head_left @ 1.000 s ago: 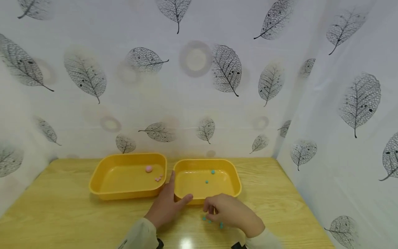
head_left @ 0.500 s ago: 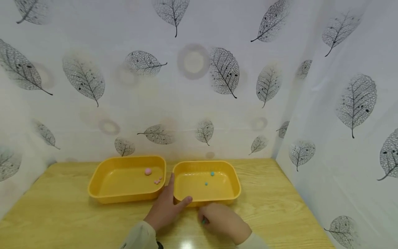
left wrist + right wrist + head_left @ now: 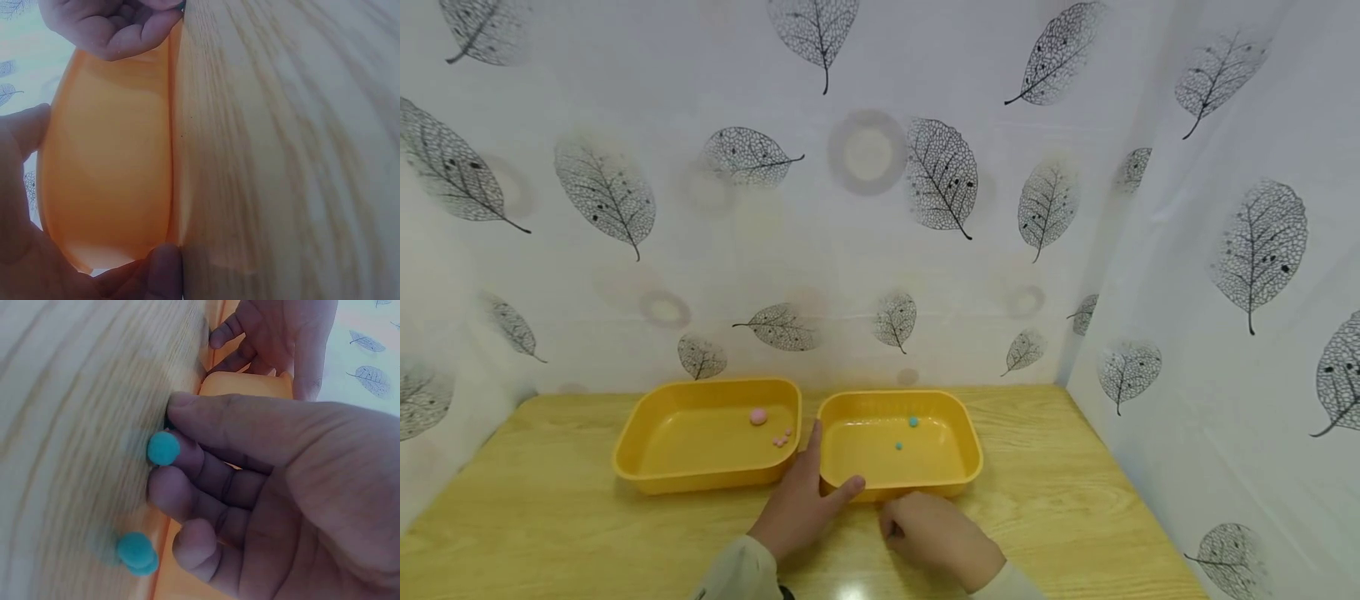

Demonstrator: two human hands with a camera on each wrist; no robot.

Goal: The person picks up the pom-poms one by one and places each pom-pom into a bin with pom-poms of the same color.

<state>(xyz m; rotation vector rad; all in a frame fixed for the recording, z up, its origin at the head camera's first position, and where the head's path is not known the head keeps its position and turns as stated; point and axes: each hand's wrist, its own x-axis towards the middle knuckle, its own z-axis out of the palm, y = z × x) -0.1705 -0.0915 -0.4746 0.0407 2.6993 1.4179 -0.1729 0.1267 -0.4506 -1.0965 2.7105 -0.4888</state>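
Observation:
My left hand (image 3: pixel 805 508) rests at the near left corner of the smaller yellow tray (image 3: pixel 898 485), fingers extended along its side, thumb against the front rim. Just in front of that tray, my right hand (image 3: pixel 936 533) is low on the table with curled fingers. In the right wrist view its thumb and index fingertip pinch a mostly hidden teal bead. Another teal bead (image 3: pixel 164 448) lies against the fingertips. Further along, more teal beads (image 3: pixel 136 550) touch each other on the wood. Inside the smaller tray are a larger teal ball (image 3: pixel 913 422) and a little one (image 3: pixel 898 446).
A larger yellow tray (image 3: pixel 700 482) stands to the left, almost touching the smaller one. It holds a pink ball (image 3: pixel 758 416) and several tiny pink beads (image 3: pixel 780 442). Leaf-patterned white cloth (image 3: pixel 865 250) hangs behind and to the right of the wooden table (image 3: pixel 1060 517).
My right hand has lowered and shifted slightly left, its fingers closing over the teal beads, which the head view now hides. The left hand stays at the tray corner.

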